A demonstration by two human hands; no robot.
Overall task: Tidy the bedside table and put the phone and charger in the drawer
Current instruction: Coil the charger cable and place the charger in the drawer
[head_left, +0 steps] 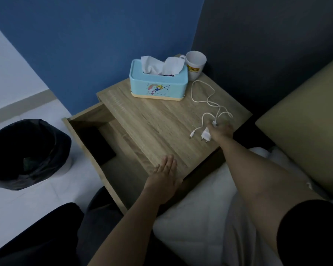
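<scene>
Reaching to four o'clock on the pale wooden bedside table [161, 120], the right hand [220, 131] pinches the white plug-in charger [206, 134]. Left hand [166, 177] lies flat, empty. Dark slab phone [99, 144] seemingly already occupies the open wooden drawer [81, 143], at nine o'clock; gathering the trailing cable comes next.

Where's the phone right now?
In the head view, the phone lies flat in the open drawer, at the left of the bedside table, with the bin further left.
</scene>
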